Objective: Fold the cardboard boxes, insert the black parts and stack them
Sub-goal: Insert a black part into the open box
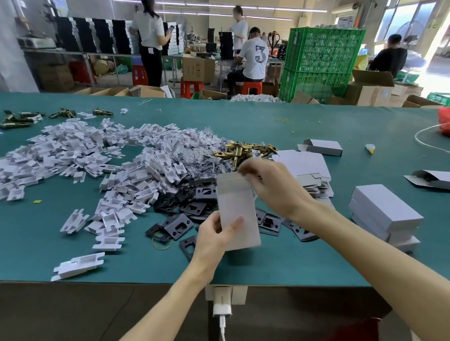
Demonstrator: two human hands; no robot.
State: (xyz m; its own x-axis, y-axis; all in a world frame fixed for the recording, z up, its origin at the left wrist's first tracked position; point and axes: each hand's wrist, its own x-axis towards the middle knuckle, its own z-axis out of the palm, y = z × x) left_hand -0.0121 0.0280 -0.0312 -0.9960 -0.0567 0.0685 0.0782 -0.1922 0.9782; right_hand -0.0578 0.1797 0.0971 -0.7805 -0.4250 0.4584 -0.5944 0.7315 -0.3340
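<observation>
Nearest me, the left hand [214, 234] grips the lower end of the white box [238, 207], thumb pressed across its face, holding it tilted above the green table [292, 263]. At the box's far end the right hand [271, 190] pinches the top flap, though its fingers are blurred. Black parts [178, 223] lie scattered just beneath and behind the box. Left of the box spreads a heap of white inserts [83, 155]. Right of it stands a stack of folded boxes [383, 211], and beyond it lie brass fittings [242, 150].
</observation>
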